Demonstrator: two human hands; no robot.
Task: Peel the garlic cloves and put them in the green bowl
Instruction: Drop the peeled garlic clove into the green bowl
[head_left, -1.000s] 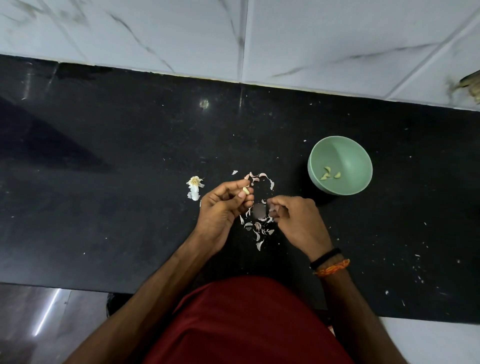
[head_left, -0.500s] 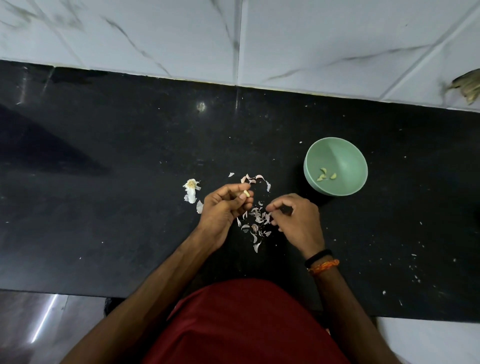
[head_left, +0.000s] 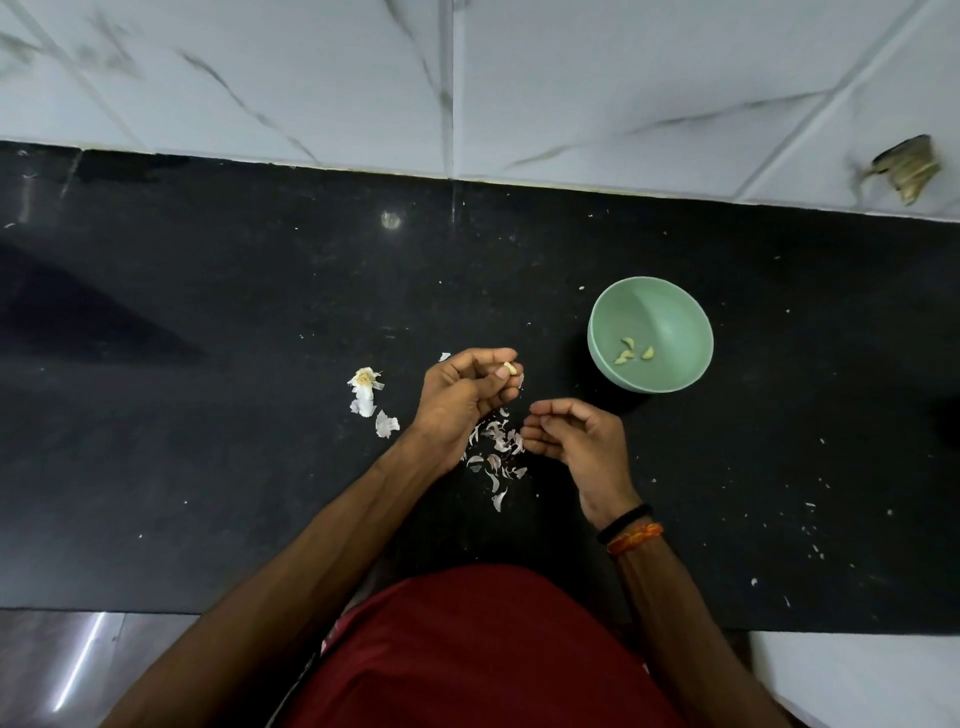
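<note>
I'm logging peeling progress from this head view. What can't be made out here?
- Garlic clove: the left hand fingers cover most of it, so leftover skin is unclear.
- Right hand: curled fingers hide its palm.
- Green bowl: cloves too small to count surely.
- Brown object on the wall: blurred.

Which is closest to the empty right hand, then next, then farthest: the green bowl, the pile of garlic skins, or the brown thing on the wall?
1. Pale papery garlic skins, just left of the right hand.
2. Round green bowl, beyond it, slightly right.
3. Brown ragged patch, far right on the wall.
</note>
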